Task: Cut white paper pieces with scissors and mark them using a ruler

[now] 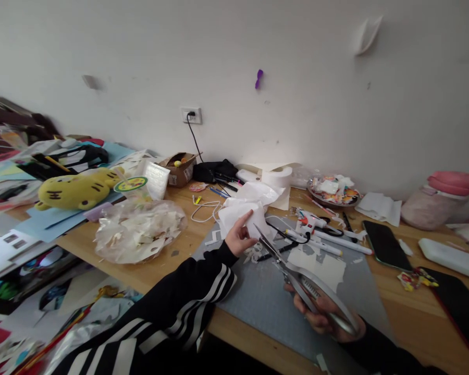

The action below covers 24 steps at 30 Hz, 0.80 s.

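My right hand [316,310] is wrapped round large scissors [285,265] with grey handles. Their blades point up and left, slightly apart, with the tips close to my left thumb. My left hand [240,237] grips a thin white sheet [234,214], index finger stretched along it and thumb out to the side; the other fingers are mostly hidden. Beyond this sheet lies more crumpled white material [260,192]. Beneath both hands is a grey cutting mat [254,297] with a white paper piece [316,265] and small scraps on it.
A glue gun [307,223] and white pens [320,245] lie behind the scissors. Two phones [386,244] and a pink-lidded jar [433,203] stand right. To the left are a bag of scraps [140,232] and a yellow plush toy [78,190]. A bowl [332,190] sits near the wall.
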Available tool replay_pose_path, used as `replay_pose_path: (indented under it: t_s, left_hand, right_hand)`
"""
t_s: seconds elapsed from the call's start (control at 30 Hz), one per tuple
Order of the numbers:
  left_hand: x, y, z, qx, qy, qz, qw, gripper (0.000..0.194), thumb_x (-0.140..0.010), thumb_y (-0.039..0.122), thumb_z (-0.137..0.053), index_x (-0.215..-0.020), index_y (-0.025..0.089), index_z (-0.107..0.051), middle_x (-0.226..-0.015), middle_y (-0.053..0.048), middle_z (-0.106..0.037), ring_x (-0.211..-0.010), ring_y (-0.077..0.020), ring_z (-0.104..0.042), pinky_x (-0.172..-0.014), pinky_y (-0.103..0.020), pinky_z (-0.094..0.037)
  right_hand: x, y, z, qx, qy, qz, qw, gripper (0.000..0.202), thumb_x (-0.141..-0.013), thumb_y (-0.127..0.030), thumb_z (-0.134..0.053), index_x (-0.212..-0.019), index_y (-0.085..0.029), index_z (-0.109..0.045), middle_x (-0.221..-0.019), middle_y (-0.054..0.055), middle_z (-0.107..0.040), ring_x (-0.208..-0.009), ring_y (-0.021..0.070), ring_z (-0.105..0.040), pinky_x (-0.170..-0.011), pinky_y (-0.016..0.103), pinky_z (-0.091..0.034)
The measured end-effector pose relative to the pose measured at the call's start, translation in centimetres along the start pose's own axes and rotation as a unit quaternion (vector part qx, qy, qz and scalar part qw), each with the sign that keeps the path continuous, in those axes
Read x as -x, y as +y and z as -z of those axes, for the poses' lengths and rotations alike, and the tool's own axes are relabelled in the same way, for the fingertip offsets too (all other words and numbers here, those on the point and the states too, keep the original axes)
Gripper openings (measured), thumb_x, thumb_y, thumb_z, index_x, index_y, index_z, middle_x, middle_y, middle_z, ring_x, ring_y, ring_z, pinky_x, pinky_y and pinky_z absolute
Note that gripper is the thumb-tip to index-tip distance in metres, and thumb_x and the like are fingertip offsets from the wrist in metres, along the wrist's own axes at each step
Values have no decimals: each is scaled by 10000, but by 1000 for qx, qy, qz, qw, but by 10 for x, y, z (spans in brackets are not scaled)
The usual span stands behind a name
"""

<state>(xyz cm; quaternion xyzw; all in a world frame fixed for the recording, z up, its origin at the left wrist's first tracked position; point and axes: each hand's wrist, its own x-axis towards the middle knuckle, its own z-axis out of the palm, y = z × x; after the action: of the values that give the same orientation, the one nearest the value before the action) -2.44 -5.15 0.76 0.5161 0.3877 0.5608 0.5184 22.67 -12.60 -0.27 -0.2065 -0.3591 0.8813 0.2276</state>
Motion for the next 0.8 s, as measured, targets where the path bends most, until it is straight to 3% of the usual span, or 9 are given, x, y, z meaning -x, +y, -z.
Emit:
replay_pose_path:
  t_s: [0.17, 0.27, 0.4, 0.53, 0.8]
  left_hand:
    - [0, 1, 4, -10, 32, -44, 998, 520, -582, 334, -711, -1096, 349, -632, -688, -10, -524, -574, -156, -435, -555, -319, -400]
    - [0, 3, 5, -24, 43, -52, 997, 439, -633, 381, -655, -1067, 319, -658, -695, -24, -500, -578, -165, -430, -576, -348, -434]
    - [-1, 3, 3, -46, 62, -40, 996, 522, -623, 377, -648, -1124, 227, -632, -740, -37, -503, -591, -153, -415, -587, -343, -438]
    - [-2, -1, 3, -48, 70, -47, 995, 569, -578, 267, -706, -1140, 278, -614, -864, -42, -535, -608, -141, -427, -577, -316, -419]
    - [-4, -4, 7, -32, 60, -41, 997, 714, -561, 219, -729, -1250, 260, -544, -666, 2, -473, -535, -131, -402, -514, -294, -395]
  right_hand:
    - [0, -1, 2, 2, 4, -6, 1000, 380, -587, -448, -779, -928, -294, -715, -745, -22, -532, -397, -39, -296, -330, 93, -196]
    - [1, -1, 2, 3, 12, -5, 1000, 380, -585, -461, -773, -922, -295, -717, -755, -16, -538, -395, -37, -299, -327, 98, -197]
    - [3, -2, 0, 6, 16, -4, 1000, 378, -577, -473, -772, -911, -305, -720, -752, -20, -535, -386, -41, -298, -322, 96, -194]
    - [4, -2, -3, 16, 20, -9, 1000, 391, -566, -482, -778, -913, -309, -722, -735, -23, -529, -388, -41, -300, -326, 93, -198]
    - [2, 0, -1, 15, 7, -6, 1000, 384, -576, -468, -781, -918, -307, -712, -742, -32, -534, -383, -46, -291, -319, 82, -194]
